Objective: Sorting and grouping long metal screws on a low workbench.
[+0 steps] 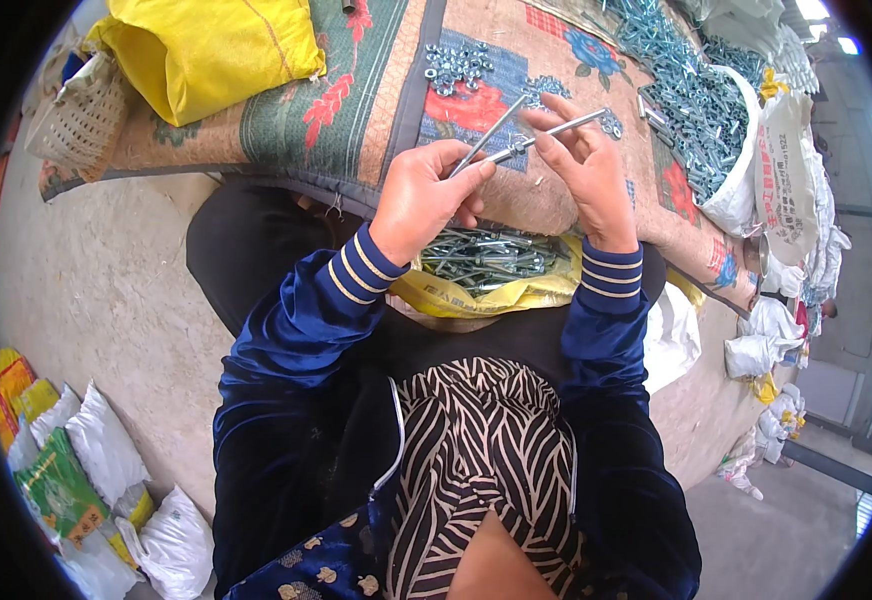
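Above my lap, my left hand [424, 195] is closed on two long silvery bolts. One bolt [491, 133] slants up and away from its fingers. The other bolt [581, 121] runs across to my right hand [591, 172], whose thumb and fingers close around its shaft. A small nut-like piece [521, 146] sits on that second bolt between the hands. Beyond them, a heap of hex nuts [459, 66] lies on the patterned quilt [356, 130], with a smaller heap of metal rings or nuts [548, 90] beside it. Below the hands, a yellow sack [436, 299] holds many long bolts [496, 258].
At the right, a white sack [746, 195] spills a large mass of bolts [691, 120] onto the quilt. A yellow bag [211, 50] and a pale woven basket [81, 115] stand at the far left. Filled white bags [106, 445] lie on the floor at lower left.
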Motion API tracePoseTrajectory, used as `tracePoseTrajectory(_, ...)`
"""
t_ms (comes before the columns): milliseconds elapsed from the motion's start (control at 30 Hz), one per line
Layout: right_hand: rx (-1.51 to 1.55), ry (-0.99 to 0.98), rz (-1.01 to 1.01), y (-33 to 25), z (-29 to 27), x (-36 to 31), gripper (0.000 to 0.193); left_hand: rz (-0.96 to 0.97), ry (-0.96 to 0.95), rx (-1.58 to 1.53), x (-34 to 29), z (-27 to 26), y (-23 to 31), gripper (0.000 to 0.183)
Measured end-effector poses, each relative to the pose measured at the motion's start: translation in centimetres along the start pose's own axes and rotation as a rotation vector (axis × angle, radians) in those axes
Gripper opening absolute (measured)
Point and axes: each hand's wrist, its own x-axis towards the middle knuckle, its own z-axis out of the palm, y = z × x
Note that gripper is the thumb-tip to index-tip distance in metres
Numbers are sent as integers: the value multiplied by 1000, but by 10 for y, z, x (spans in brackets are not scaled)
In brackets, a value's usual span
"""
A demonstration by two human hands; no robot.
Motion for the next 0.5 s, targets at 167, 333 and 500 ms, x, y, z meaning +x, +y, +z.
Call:
tracePoseTrajectory(167,150,-76,229,-13,0,-10,28,-38,-6,3,-1,1,2,21)
tracePoseTrajectory(333,246,-93,152,-4,8,-16,17,623,121,751,-3,8,-10,12)
tracePoseTrajectory(500,-261,-393,60,-14,-29,-14,19,292,69,600,3,-6,-12,17)
